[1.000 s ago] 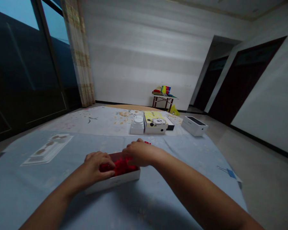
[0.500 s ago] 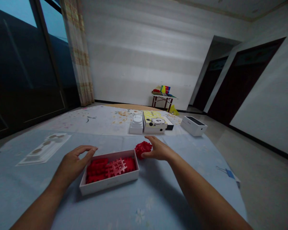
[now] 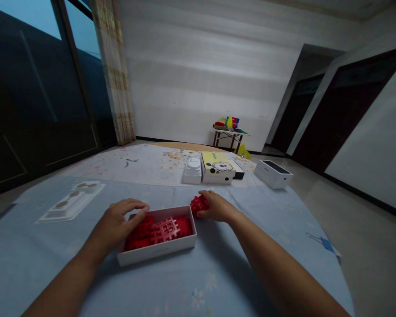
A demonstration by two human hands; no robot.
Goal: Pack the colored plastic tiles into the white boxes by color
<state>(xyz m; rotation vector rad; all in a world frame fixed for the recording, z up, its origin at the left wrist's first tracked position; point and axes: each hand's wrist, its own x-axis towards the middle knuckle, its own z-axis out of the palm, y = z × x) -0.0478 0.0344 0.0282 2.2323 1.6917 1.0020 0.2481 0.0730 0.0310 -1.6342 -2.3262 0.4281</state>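
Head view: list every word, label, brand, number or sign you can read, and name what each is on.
No text reads clearly.
Yellow cartoon box: lettering on its top, too blurred to read.
White box at the right: small marks on its side, too small to read.
Open white box: faint marking on its front wall, unreadable.

Dimly lit, with a cool bluish cast. Streaked with pale horizontal bands across the white wall [image 3: 201, 66]. Darkest around the glass door [image 3: 36, 88]. Softly shadowed on the blue tablecloth [image 3: 168, 284] right of the white box [image 3: 158, 250]. Stretched and slanted toward the edges, slightly soft throughout.
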